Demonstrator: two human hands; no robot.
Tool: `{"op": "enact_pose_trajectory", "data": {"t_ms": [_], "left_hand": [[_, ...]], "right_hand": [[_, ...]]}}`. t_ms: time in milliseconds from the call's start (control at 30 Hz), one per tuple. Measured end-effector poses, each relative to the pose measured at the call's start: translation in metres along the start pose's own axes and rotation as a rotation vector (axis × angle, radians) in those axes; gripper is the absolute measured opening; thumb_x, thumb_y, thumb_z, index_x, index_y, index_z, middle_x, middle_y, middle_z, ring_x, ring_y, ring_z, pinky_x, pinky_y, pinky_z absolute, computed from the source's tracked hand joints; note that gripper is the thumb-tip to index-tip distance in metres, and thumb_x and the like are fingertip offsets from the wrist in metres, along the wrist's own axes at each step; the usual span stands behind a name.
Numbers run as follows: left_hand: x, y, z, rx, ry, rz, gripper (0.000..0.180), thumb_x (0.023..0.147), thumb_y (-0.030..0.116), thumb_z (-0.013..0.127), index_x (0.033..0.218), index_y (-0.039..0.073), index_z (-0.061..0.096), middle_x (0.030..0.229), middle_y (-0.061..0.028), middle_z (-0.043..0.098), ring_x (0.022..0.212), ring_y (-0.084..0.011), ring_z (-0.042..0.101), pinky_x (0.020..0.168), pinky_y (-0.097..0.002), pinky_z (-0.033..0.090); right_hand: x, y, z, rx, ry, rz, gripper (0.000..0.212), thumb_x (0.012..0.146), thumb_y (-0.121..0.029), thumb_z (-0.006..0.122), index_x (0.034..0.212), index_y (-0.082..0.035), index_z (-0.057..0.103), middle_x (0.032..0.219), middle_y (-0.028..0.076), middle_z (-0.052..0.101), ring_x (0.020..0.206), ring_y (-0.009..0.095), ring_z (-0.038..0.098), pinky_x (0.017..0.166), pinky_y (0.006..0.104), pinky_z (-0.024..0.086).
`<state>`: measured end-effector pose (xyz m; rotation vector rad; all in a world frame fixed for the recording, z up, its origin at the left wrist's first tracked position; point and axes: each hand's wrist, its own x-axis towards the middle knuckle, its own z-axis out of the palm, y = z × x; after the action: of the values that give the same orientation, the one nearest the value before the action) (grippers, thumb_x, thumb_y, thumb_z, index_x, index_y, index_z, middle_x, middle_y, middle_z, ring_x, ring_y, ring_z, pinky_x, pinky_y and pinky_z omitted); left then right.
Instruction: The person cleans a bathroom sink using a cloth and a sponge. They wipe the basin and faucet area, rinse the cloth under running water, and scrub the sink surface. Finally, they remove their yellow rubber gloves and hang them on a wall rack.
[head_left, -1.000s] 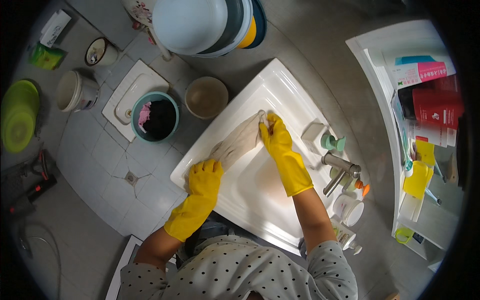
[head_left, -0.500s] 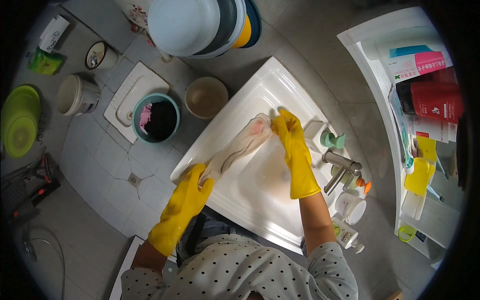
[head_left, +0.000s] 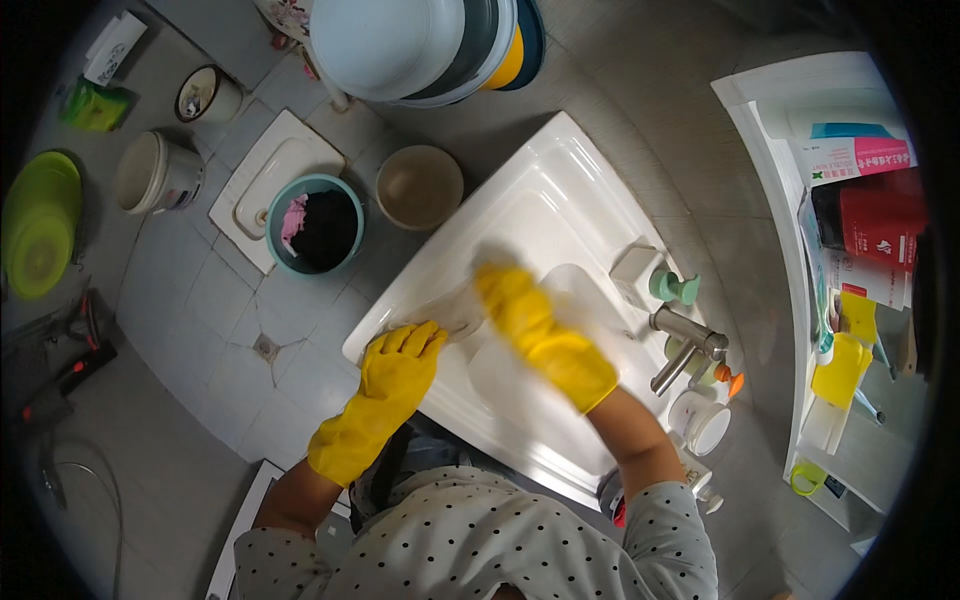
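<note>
My left hand (head_left: 398, 368), in a yellow rubber glove, has its fingers closed over one end of a long whitish cloth that looks like a sock (head_left: 458, 316). The cloth lies along the left side of the white sink (head_left: 585, 165). My right hand (head_left: 535, 325), gloved in yellow too, is over the middle of the sink by the cloth's far end. Motion smears its fingers, so whether it grips the cloth does not show. Both gloves hide much of the cloth.
A metal faucet (head_left: 690, 340) and a bottle with a green pump (head_left: 675, 286) stand on the sink's right rim, near a white jar (head_left: 700, 424). Left of the sink are a beige bucket (head_left: 419, 188) and a teal basin (head_left: 287, 262) holding dark clothes. Shelves (head_left: 765, 160) stand far right.
My right hand has swung left and nearer to my left hand, away from the faucet side. The cloth, stretched between both hands before, is now mostly covered and lower in the sink.
</note>
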<state>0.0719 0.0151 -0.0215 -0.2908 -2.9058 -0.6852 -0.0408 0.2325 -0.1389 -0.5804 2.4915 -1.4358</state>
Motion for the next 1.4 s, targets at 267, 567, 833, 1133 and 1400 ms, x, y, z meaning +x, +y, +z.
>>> {"op": "enact_pose_trajectory", "data": {"t_ms": [267,567,833,1133,1400], "left_hand": [[-0.017,-0.003,-0.005,-0.109,-0.01,-0.104,0.02,0.074,0.014,0.063,0.093,0.012,0.07,0.105,-0.0049,0.067,0.097,-0.0269,0.061,0.086,-0.0419,0.044],[-0.012,0.002,0.004,-0.07,-0.005,-0.182,0.013,0.067,0.015,0.064,0.079,0.014,0.065,0.095,-0.0023,0.066,0.092,-0.0278,0.059,0.078,-0.0432,0.042],[-0.007,-0.002,0.015,-0.08,-0.008,-0.176,0.007,0.073,0.021,0.064,0.073,0.013,0.063,0.076,-0.0047,0.064,0.077,-0.0306,0.059,0.07,-0.0465,0.041],[0.011,0.011,-0.003,0.047,-0.097,-0.272,0.012,0.077,0.022,0.063,0.084,0.013,0.065,0.073,-0.0074,0.065,0.073,-0.0302,0.061,0.069,-0.0467,0.042],[0.004,0.004,0.003,0.056,-0.163,-0.251,0.023,0.077,0.022,0.064,0.097,0.012,0.066,0.075,-0.0083,0.067,0.069,-0.0321,0.061,0.065,-0.0489,0.044]], "right_hand": [[0.059,-0.084,-0.052,-0.389,0.076,0.121,0.021,0.083,-0.003,0.055,0.102,-0.004,0.064,0.096,0.016,0.064,0.091,0.034,0.062,0.079,0.0395,0.051],[0.047,-0.073,-0.039,-0.514,-0.024,-0.103,0.025,0.083,-0.006,0.054,0.104,0.0,0.066,0.093,0.021,0.066,0.085,0.041,0.062,0.078,0.041,0.053],[0.01,-0.031,0.015,0.504,-0.075,-0.192,0.023,0.086,-0.001,0.058,0.108,-0.004,0.066,0.108,0.017,0.066,0.104,0.034,0.06,0.094,0.0386,0.046],[0.02,-0.057,0.015,-0.317,0.128,-0.154,0.022,0.09,-0.009,0.055,0.108,-0.001,0.064,0.105,0.019,0.066,0.093,0.034,0.064,0.081,0.037,0.052],[0.078,-0.069,-0.062,-0.456,0.388,-0.085,0.021,0.085,-0.007,0.056,0.103,-0.002,0.066,0.096,0.021,0.067,0.087,0.041,0.063,0.079,0.042,0.053]]}}
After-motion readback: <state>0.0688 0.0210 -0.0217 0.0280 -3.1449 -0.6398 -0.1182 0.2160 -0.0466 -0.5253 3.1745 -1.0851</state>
